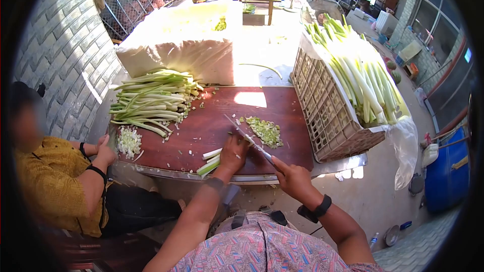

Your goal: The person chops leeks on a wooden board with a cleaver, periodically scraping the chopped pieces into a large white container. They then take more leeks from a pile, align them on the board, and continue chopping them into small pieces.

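My right hand [293,175] is wrapped round the handle of a long kitchen knife [250,139], its blade slanting away to the upper left. My left hand [233,154] is closed over a few green onions [212,162], close beside the blade. White and green stalk ends stick out to the left of that hand. A heap of chopped green onion [264,132] lies just right of the knife on the dark red table top [222,126]. Where the blade meets the stalks is hidden by my left hand.
A pile of whole green onions [151,100] lies on the left of the table, above chopped white pieces [129,141]. A co-worker's hands [105,152] are at the left edge. A plastic crate [327,106] of green onions stands right; a cloth-covered box [176,60] stands behind.
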`<move>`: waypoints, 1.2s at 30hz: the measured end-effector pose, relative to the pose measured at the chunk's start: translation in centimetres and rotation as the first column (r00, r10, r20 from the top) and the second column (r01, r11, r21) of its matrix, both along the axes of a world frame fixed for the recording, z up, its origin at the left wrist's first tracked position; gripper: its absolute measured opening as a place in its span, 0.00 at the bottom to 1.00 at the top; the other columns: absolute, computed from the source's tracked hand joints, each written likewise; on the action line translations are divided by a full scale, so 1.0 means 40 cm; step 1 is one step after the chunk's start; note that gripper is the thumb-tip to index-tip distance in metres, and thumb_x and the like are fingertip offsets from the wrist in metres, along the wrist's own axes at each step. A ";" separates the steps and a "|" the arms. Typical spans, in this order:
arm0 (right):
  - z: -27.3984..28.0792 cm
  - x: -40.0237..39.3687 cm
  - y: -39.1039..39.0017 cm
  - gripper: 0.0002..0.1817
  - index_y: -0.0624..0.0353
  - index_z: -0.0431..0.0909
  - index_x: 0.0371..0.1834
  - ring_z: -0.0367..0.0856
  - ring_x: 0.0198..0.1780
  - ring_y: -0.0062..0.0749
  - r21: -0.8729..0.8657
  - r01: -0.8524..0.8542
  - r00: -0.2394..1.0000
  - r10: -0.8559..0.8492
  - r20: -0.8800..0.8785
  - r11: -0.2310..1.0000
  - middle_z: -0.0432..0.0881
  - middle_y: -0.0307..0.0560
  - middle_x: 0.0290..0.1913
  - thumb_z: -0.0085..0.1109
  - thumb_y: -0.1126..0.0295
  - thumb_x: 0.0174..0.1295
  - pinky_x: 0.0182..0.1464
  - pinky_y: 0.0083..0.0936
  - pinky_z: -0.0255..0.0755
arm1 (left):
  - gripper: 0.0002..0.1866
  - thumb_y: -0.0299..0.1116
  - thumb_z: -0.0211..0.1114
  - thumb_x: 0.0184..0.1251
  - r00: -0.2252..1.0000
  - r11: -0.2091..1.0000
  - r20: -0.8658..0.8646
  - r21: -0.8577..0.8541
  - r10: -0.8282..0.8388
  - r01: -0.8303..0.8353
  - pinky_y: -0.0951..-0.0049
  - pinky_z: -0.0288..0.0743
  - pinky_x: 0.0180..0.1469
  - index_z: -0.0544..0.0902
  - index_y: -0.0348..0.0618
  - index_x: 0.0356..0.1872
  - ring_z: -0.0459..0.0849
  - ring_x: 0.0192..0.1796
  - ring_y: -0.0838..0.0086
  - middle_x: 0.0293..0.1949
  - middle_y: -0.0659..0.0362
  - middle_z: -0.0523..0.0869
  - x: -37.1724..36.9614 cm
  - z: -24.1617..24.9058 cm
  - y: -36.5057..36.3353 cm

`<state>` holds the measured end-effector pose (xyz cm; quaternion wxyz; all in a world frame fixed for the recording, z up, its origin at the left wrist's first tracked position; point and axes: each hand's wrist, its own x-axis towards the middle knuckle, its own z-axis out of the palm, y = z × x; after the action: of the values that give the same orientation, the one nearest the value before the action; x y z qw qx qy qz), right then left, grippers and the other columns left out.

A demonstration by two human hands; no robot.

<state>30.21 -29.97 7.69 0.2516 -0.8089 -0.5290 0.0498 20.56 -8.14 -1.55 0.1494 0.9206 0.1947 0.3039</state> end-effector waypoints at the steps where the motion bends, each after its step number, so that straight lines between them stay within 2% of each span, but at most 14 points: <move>1: 0.001 -0.001 0.015 0.26 0.40 0.76 0.65 0.81 0.26 0.53 -0.042 -0.004 1.000 0.004 0.009 0.999 0.78 0.54 0.22 0.64 0.67 0.60 0.29 0.46 0.74 | 0.10 0.32 0.64 0.60 1.000 1.000 0.001 -0.001 0.001 -0.001 0.56 0.77 0.47 0.82 0.47 0.43 0.79 0.48 0.53 0.45 0.51 0.80 0.001 -0.002 0.000; 5: -0.084 0.019 0.077 0.28 0.40 0.74 0.66 0.81 0.28 0.56 -0.018 -0.003 1.000 0.003 0.029 1.000 0.80 0.56 0.24 0.63 0.68 0.61 0.31 0.46 0.74 | 0.09 0.32 0.64 0.61 0.994 0.999 -0.105 -0.025 0.026 -0.029 0.56 0.77 0.47 0.82 0.48 0.43 0.78 0.48 0.53 0.45 0.50 0.79 -0.003 -0.004 0.001; 7: -0.130 0.030 0.093 0.27 0.37 0.74 0.66 0.80 0.28 0.59 0.171 0.038 0.989 -0.013 -0.144 0.985 0.80 0.60 0.26 0.62 0.67 0.61 0.32 0.49 0.74 | 0.09 0.32 0.64 0.61 0.991 0.999 -0.134 -0.026 0.019 -0.023 0.56 0.77 0.48 0.82 0.48 0.43 0.78 0.48 0.53 0.45 0.51 0.79 -0.008 -0.005 0.003; 9: -0.156 0.041 0.096 0.27 0.38 0.74 0.66 0.80 0.29 0.59 0.227 0.075 0.975 -0.024 -0.221 0.971 0.80 0.60 0.27 0.62 0.67 0.62 0.33 0.49 0.74 | 0.08 0.32 0.65 0.60 0.999 0.998 0.017 -0.038 -0.048 0.048 0.57 0.77 0.49 0.82 0.49 0.41 0.78 0.49 0.54 0.45 0.52 0.79 -0.005 -0.011 0.006; 11: -0.134 0.042 0.086 0.26 0.39 0.75 0.66 0.80 0.30 0.59 0.278 0.117 0.954 -0.031 -0.297 0.953 0.80 0.60 0.28 0.62 0.67 0.62 0.34 0.48 0.74 | 0.08 0.32 0.65 0.60 0.999 0.998 0.012 -0.046 -0.042 0.042 0.57 0.77 0.49 0.82 0.49 0.40 0.78 0.49 0.55 0.46 0.53 0.79 -0.004 -0.008 0.004; 13: -0.091 0.034 0.047 0.24 0.48 0.78 0.62 0.83 0.34 0.56 0.208 0.110 0.972 -0.062 -0.227 0.972 0.83 0.58 0.31 0.64 0.70 0.60 0.36 0.43 0.76 | 0.07 0.32 0.66 0.59 0.999 0.998 0.002 -0.056 -0.036 0.036 0.58 0.77 0.50 0.82 0.48 0.39 0.78 0.49 0.55 0.46 0.54 0.80 -0.005 -0.003 0.002; 14: -0.078 0.031 0.029 0.24 0.48 0.78 0.62 0.83 0.34 0.56 0.207 0.112 0.971 -0.063 -0.230 0.972 0.83 0.58 0.31 0.64 0.70 0.60 0.36 0.43 0.76 | 0.07 0.32 0.66 0.59 1.000 0.999 -0.011 -0.050 -0.024 0.023 0.58 0.77 0.50 0.82 0.47 0.39 0.78 0.49 0.55 0.46 0.54 0.80 -0.005 -0.003 0.000; 17: -0.046 0.016 -0.020 0.26 0.40 0.76 0.64 0.80 0.26 0.53 0.173 0.027 0.996 -0.012 -0.090 0.984 0.79 0.54 0.24 0.63 0.67 0.60 0.31 0.45 0.74 | 0.08 0.32 0.66 0.58 1.000 1.000 0.007 -0.023 -0.014 0.014 0.57 0.77 0.50 0.82 0.46 0.39 0.78 0.49 0.54 0.46 0.53 0.80 -0.002 -0.009 0.001; 19: -0.024 0.007 -0.038 0.25 0.39 0.77 0.63 0.79 0.23 0.50 0.067 0.010 1.000 -0.012 0.027 0.998 0.78 0.52 0.22 0.64 0.66 0.60 0.28 0.44 0.74 | 0.08 0.32 0.66 0.58 0.999 1.000 0.039 -0.005 -0.019 0.019 0.57 0.77 0.50 0.82 0.46 0.39 0.78 0.49 0.53 0.45 0.53 0.80 -0.001 -0.013 0.001; 23: -0.004 0.006 -0.052 0.24 0.38 0.77 0.63 0.79 0.22 0.49 0.101 0.002 1.000 -0.004 0.024 0.995 0.77 0.51 0.22 0.63 0.65 0.60 0.27 0.44 0.73 | 0.10 0.32 0.66 0.58 1.000 1.000 0.020 0.010 -0.015 0.015 0.57 0.77 0.49 0.82 0.46 0.40 0.78 0.48 0.53 0.44 0.52 0.81 0.000 -0.017 0.006; 25: 0.018 0.001 -0.061 0.25 0.44 0.79 0.62 0.80 0.26 0.48 0.010 0.018 0.999 -0.018 0.028 1.000 0.79 0.51 0.23 0.66 0.68 0.58 0.29 0.42 0.73 | 0.10 0.32 0.66 0.58 1.000 1.000 0.014 0.009 -0.004 0.004 0.56 0.77 0.49 0.82 0.46 0.40 0.78 0.48 0.53 0.44 0.52 0.81 0.002 -0.014 0.008; 31: 0.032 -0.009 -0.082 0.26 0.44 0.78 0.62 0.78 0.24 0.47 -0.003 0.000 0.998 0.001 0.064 1.000 0.78 0.50 0.22 0.65 0.69 0.57 0.28 0.42 0.73 | 0.09 0.31 0.66 0.57 0.999 1.000 0.037 0.003 -0.024 0.024 0.56 0.76 0.48 0.82 0.42 0.39 0.78 0.47 0.53 0.42 0.51 0.80 0.000 -0.003 -0.002; 34: 0.023 0.000 -0.074 0.26 0.44 0.78 0.63 0.78 0.24 0.47 -0.050 0.015 0.999 -0.013 0.045 0.999 0.78 0.50 0.22 0.65 0.69 0.58 0.27 0.42 0.73 | 0.10 0.30 0.66 0.57 0.998 0.998 0.066 -0.062 -0.013 0.017 0.56 0.76 0.48 0.81 0.41 0.39 0.78 0.46 0.53 0.41 0.51 0.80 0.002 -0.007 0.002; 36: 0.013 0.001 -0.066 0.26 0.44 0.77 0.63 0.79 0.24 0.47 -0.044 0.013 0.999 -0.011 0.045 0.999 0.78 0.50 0.22 0.64 0.69 0.58 0.28 0.42 0.73 | 0.11 0.29 0.67 0.56 0.998 0.999 0.055 0.016 -0.042 0.041 0.57 0.76 0.48 0.82 0.42 0.41 0.78 0.46 0.53 0.41 0.51 0.80 -0.001 -0.010 0.008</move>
<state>30.24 -32.60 8.22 0.2221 -0.8183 -0.5286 0.0416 20.53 -7.82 -1.96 0.1541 0.9167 0.1692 0.3275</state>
